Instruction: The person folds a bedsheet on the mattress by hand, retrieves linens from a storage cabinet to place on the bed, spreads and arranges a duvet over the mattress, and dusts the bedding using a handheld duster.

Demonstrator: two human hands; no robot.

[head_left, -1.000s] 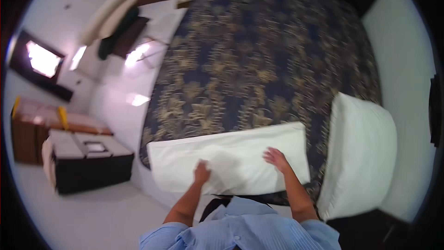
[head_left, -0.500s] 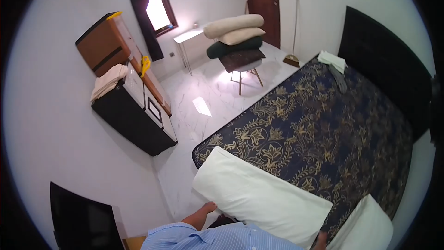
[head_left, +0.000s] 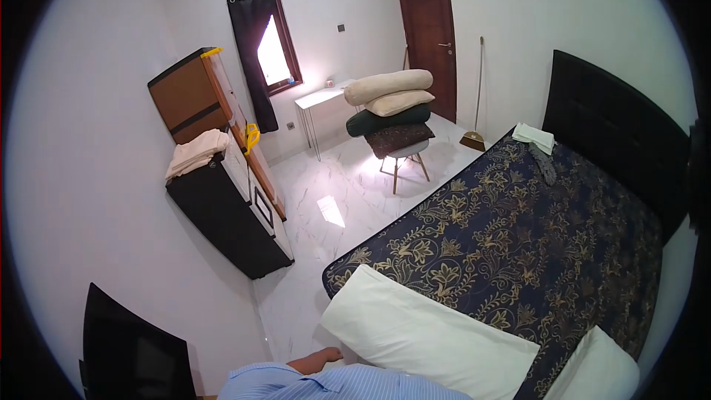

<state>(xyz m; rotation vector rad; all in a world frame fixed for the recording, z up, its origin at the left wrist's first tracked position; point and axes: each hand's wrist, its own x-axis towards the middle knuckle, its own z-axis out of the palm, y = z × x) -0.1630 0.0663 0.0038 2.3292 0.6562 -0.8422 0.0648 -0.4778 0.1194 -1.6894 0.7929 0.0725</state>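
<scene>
Across the near end of the patterned dark mattress (head_left: 474, 252) lies a folded white cloth (head_left: 422, 326). My left hand (head_left: 331, 356) is low in the view, beside the near left edge of the cloth; its fingers are too small and partly hidden to tell what they do. My right hand is out of view. To the right of the folded cloth, a second white bundle (head_left: 596, 370) rests on the mattress. Small folded white cloths (head_left: 533, 136) and a grey item (head_left: 544, 166) lie at the far end near the black headboard (head_left: 611, 118).
A chair (head_left: 409, 151) holds stacked pillows (head_left: 389, 89). Left stand a black and white cabinet (head_left: 222, 211) topped with folded cloth (head_left: 198, 151) and a brown cabinet (head_left: 189, 100). A broom and dustpan (head_left: 472, 141) lean near the door (head_left: 429, 30). A black screen (head_left: 137, 348) is lower left.
The view has turned toward the door and window and tilted up. Both hands were over the folded white cloth; now my left is beside its edge and my right has left the view.
</scene>
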